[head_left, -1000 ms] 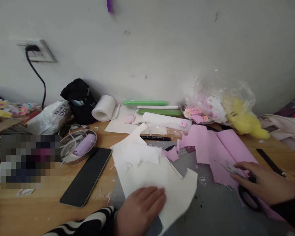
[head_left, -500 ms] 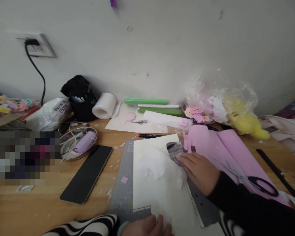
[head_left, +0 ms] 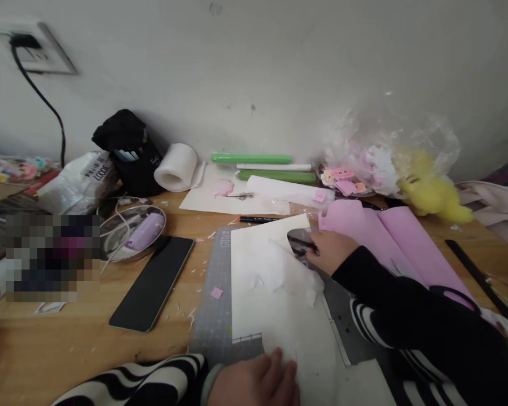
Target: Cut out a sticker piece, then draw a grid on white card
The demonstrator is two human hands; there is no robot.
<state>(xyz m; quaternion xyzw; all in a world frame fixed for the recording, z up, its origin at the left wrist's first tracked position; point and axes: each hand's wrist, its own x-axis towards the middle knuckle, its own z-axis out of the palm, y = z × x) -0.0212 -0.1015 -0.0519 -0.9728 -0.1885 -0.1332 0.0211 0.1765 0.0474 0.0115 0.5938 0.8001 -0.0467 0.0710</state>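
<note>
My left hand point(head_left: 256, 383) lies on the white paper point(head_left: 249, 316) at the near edge, fingers outstretched. The sheet rests on a grey cutting mat point(head_left: 211, 282), and crumpled thin white paper point(head_left: 279, 276) lies on top of it. At the curved notch in the sheet's upper right, my right hand point(head_left: 332, 251) closes its fingers on the end of a slim black tool point(head_left: 302, 243). Whether that is a pen or a knife I cannot tell. Pink paper point(head_left: 364, 231) lies just right of this hand, with scissors point(head_left: 455, 296) on it, partly behind the sleeve.
A phone point(head_left: 152, 285) and a round dish point(head_left: 133, 237) with a cable are to the left. Along the wall stand a black pouch point(head_left: 133, 163), a paper roll point(head_left: 178, 166), green rolls point(head_left: 275, 176) and a plastic bag point(head_left: 385, 152). An orange-tipped marker point(head_left: 258, 219) lies above the mat.
My right hand has moved from the notch's right edge onto the black tool and closed on it. My left hand stays on the paper. The view has tilted slightly down.
</note>
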